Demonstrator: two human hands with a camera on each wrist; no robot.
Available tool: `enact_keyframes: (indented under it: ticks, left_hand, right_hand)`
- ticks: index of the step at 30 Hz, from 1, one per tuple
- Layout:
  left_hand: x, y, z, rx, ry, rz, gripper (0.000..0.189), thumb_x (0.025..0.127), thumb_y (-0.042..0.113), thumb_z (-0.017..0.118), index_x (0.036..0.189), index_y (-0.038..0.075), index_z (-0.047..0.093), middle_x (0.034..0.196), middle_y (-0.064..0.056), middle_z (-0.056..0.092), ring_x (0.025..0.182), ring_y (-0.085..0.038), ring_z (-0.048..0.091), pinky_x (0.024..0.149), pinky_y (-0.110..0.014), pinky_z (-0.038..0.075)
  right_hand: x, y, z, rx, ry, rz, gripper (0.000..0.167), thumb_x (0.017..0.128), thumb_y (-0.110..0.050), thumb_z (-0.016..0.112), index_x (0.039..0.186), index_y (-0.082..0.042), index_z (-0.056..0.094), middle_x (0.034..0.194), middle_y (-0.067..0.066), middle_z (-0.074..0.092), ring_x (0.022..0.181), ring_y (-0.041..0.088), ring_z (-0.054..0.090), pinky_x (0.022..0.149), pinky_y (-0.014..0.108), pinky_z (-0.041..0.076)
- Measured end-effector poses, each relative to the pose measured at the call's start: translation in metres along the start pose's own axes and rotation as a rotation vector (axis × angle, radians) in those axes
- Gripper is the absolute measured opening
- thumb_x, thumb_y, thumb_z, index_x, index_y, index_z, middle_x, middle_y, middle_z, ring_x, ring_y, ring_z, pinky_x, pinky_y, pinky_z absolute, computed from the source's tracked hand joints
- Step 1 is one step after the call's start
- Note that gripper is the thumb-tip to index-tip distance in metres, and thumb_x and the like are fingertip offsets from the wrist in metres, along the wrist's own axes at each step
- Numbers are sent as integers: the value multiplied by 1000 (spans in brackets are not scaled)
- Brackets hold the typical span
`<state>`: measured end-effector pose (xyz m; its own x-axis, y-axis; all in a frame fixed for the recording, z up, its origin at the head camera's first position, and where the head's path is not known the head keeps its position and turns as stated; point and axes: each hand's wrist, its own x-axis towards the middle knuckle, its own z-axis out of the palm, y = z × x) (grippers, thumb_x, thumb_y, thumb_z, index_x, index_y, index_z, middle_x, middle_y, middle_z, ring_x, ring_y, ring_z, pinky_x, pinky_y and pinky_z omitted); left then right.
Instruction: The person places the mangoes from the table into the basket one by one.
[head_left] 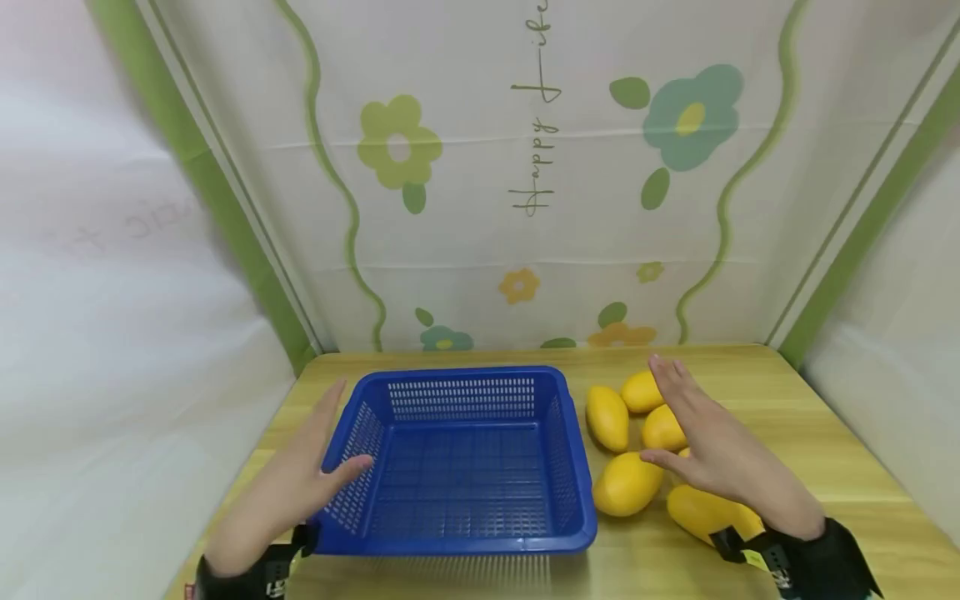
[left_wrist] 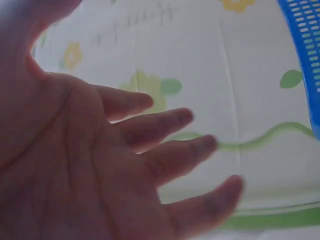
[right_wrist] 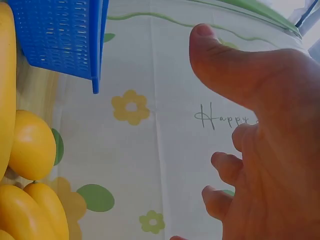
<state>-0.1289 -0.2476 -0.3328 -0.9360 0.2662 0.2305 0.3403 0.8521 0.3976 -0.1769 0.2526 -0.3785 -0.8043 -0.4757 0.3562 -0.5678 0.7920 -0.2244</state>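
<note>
A blue plastic basket with slotted walls stands on the wooden table, with nothing inside it. My left hand is held over its left side, thumb spread from straight fingers; the left wrist view shows the bare palm. To the basket's right lie several yellow mangoes, also visible at the left of the right wrist view as a yellow group. Over them hovers my right hand, fingers extended and thumb apart, holding nothing. It partly hides some of the mangoes in the head view.
The light wooden table reaches back to a white cloth printed with flowers and green wavy lines. White cloth sides with green bands rise at left and right. Each wrist wears a black strap.
</note>
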Motion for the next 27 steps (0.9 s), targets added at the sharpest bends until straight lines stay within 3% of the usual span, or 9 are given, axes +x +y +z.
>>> enact_keyframes:
  ticks: [3,6,12,15,20,27]
  left_hand:
    - [-3,-19,-12,-76,-44,-57,93,100,40,58,159,6,-6,161,-33,14,136,-61,32,101,-73,39]
    - [-2,-42,-20,-157,-60,-69,87,104,33,53,158,3,-8,159,-33,18,138,-59,30,105,-71,35]
    - [-1,-77,-28,-254,-110,-134,75,108,30,43,158,2,-6,155,-32,29,134,-54,42,100,-69,43]
    - [2,-88,-26,-297,-132,-177,74,108,36,41,160,5,-3,155,-29,33,133,-50,47,99,-69,44]
    - [4,-105,-15,-395,-146,-184,70,109,33,41,159,2,4,151,-29,39,125,-45,57,101,-60,48]
    - [7,-124,5,-515,-170,-209,66,107,30,46,156,-5,17,144,-30,47,127,-44,55,100,-40,54]
  right_hand:
    - [0,0,-1,20,-6,5,108,88,-39,74,161,-13,-1,167,17,10,155,34,6,102,70,37]
    - [1,0,-2,37,-3,7,108,88,-34,76,161,-13,0,166,19,12,155,37,5,98,74,37]
    - [1,0,-3,97,-13,58,106,90,-29,75,161,-15,-2,166,20,9,154,41,-2,95,79,34]
    - [-1,1,-3,106,-14,80,105,90,-31,74,161,-16,-2,167,18,7,153,44,-1,93,80,35]
    - [0,2,-1,87,-23,65,103,91,-29,73,161,-16,-1,168,15,5,154,43,-2,92,79,37]
    - [6,1,3,97,-2,23,103,89,-23,76,161,-14,3,167,16,9,153,44,-1,90,79,37]
